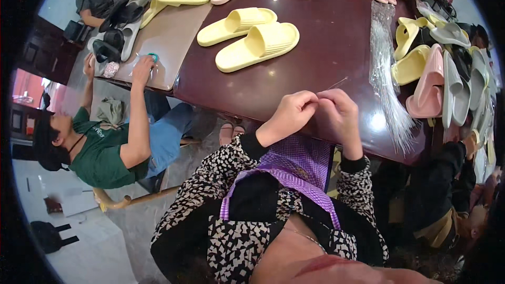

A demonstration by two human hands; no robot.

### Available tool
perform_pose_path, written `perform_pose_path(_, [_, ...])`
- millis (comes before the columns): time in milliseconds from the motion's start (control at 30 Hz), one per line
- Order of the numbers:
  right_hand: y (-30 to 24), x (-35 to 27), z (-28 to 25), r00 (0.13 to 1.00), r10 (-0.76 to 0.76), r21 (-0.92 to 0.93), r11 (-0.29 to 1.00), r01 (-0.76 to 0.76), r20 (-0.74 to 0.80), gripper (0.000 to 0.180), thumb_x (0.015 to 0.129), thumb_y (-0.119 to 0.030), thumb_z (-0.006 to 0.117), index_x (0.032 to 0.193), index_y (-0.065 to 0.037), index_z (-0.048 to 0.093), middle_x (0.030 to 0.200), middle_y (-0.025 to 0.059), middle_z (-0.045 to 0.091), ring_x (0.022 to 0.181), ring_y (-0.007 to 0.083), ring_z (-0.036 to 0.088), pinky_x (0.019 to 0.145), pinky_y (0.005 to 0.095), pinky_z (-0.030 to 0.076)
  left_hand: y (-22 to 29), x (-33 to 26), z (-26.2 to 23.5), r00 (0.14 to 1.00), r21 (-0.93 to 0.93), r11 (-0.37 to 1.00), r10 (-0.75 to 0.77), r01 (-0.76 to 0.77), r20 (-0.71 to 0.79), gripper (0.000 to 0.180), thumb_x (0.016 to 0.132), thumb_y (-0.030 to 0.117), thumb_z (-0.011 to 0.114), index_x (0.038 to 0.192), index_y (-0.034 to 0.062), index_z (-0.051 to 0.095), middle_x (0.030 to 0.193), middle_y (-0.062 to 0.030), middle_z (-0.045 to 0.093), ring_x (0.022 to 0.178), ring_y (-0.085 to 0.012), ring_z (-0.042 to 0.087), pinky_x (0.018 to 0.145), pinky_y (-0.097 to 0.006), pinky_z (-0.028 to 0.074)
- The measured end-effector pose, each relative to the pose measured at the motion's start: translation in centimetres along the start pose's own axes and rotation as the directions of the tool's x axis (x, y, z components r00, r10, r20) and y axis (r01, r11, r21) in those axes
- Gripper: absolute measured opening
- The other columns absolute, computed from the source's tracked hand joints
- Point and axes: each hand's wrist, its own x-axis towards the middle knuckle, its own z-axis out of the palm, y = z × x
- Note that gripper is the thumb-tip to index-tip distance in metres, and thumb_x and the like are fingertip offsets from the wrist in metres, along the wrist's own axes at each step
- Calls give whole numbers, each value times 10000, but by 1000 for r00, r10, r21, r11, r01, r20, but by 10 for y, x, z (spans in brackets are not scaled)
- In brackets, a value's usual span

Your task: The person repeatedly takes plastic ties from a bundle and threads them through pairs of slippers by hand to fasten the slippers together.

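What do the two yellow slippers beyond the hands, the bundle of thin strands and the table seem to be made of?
Yellow slippers: matte moulded foam or soft plastic, probably; each is ribbed and looks one-piece.
Strand bundle: likely glossy plastic, gleaming whitish; fine wire is possible.
Table: dark wood with glossy varnish, seemingly, as bright spots reflect in it; perhaps laminate.

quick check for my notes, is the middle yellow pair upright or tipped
Upright: both yellow slippers rest on the table, footbeds facing up, straps arched above.
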Motion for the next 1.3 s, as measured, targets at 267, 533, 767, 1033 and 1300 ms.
perform_pose_path(267, [5,-2,-9,965,263,407,882,-236,-12,85,887,-35,555,895,16,622,843,72,656,687,117,575,633,232,464,1,29,-29,936,311,900,344,-306,-76,118,814,37,574,917,-12,604,902,-146,616,843,-271,608,722,-337,481])
perform_pose_path(533, [12,-27,-63,953,292,764,633,-126,-85,109,934,-73,522,964,5,592,796,117,626,651,149,567,616,253,478,-84,131,-201,923,827,557,276,73,-268,328,810,195,604,1064,-10,571,1061,-221,603,982,-385,575,849,-447,455])
perform_pose_path(767, [16,-30,-78,938,305,721,686,-97,-165,109,930,-70,528,957,14,592,762,116,612,645,159,569,616,252,480,-82,172,-146,988,769,623,-48,143,-145,297,783,180,598,988,-31,568,1034,-256,601,988,-414,565,827,-457,455])
perform_pose_path(1033, [19,-23,-74,905,425,662,684,-306,-21,114,914,-39,522,953,33,601,735,94,611,623,135,571,581,223,476,-63,139,-27,999,693,721,43,-10,-30,206,768,136,572,855,-49,541,846,-246,574,833,-407,562,752,-473,447])
perform_pose_path(1300, [35,-18,-76,895,436,660,644,-387,100,120,906,-30,521,944,40,611,734,80,625,583,101,571,551,198,475,-19,90,27,949,573,777,315,-263,7,199,838,101,579,972,-45,557,810,-163,589,738,-301,574,671,-381,471])
